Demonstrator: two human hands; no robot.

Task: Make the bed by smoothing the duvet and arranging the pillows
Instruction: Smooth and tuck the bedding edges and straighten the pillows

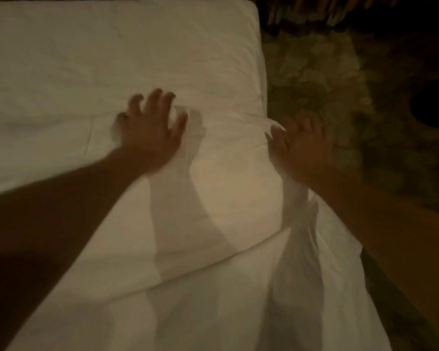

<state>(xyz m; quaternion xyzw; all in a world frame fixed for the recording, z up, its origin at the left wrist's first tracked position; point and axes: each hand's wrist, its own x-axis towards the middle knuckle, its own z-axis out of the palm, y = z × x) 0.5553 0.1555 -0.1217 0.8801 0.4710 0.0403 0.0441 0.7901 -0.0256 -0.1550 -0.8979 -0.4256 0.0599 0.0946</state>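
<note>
1. Bed's right edge runs from the top centre of the frame down toward the lower right. Beyond it, a dark patterned floor fills the upper right; nothing stands out there except a round dark shape at the far right, too dim to identify.
2. The white mattress fills the upper left, with its rounded far corner at top centre. Its surface is bare and lightly creased.
3. The white duvet covers the centre and bottom of the frame. Its upper edge crosses the bed at mid-height, from the left edge to the right edge of the bed. Its long axis runs from the bottom of the frame upward. Its right side hangs over the bed edge in folds at lower right.
4. Left hand: palm down at centre frame, fingers spread and slightly curled, lying on the duvet's upper edge. Nothing is gripped. The forearm enters from lower left.
5. Right hand: at the bed's right edge, fingers wrapped over the duvet's upper right corner, pinching the cloth. The forearm enters from the right.
6. Motion blur on both hands; finger detail is unclear.
</note>
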